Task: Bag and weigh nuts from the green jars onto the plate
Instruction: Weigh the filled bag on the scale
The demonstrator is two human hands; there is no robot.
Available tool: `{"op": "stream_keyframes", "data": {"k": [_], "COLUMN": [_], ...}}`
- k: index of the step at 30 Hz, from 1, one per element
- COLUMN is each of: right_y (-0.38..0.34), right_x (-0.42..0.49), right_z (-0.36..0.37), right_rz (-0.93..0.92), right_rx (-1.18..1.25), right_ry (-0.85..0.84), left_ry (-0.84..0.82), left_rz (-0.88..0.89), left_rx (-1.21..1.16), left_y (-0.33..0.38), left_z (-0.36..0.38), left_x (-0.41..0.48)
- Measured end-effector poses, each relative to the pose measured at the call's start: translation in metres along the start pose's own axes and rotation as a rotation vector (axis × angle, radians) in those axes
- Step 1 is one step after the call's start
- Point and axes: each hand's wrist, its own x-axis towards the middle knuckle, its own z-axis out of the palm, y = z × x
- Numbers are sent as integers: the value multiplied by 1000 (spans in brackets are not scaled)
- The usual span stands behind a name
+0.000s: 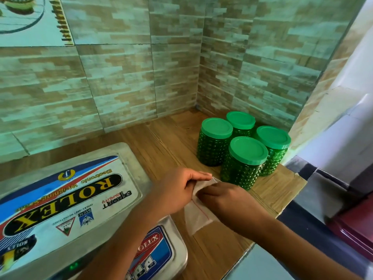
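Scale (66, 199) bulks to the left of my hands; four green jars (242, 164) stand clustered just beyond the right hand (226, 201), every lid on; left hand (175, 190) meets the right above the wooden counter (161, 142); each pinches the top edge of a small clear bag (196, 217) between thumb and curled fingers, seemingly parting its mouth; the bag hangs between them and looks empty. I judge the job barely begun: no jar opened, nothing bagged, nothing weighed.
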Motion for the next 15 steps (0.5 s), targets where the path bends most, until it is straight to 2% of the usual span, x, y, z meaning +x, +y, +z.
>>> {"op": "stream_keyframes", "data": {"k": [4,7,9,11,15], "right_y": [0,7,15,24,47], "right_x": [-14,-17,-14,-7,15], "right_z": [5,13,20,23,29], "right_rz": [43,60,86,129,276], "right_rx": [296,202,210,297,646], "right_ry": [202,237,323,417,474], "left_ry": [79,145,203,269,476], "left_rz": [-62,-119,-125,-67,30], "left_rx": [-36,-67,-93,-100,-186], "left_y": [-12,-19,-21,-23,-23], "left_z": [-6,-10,-11,-12,-15], "left_x": [2,6,9,13,21]}}
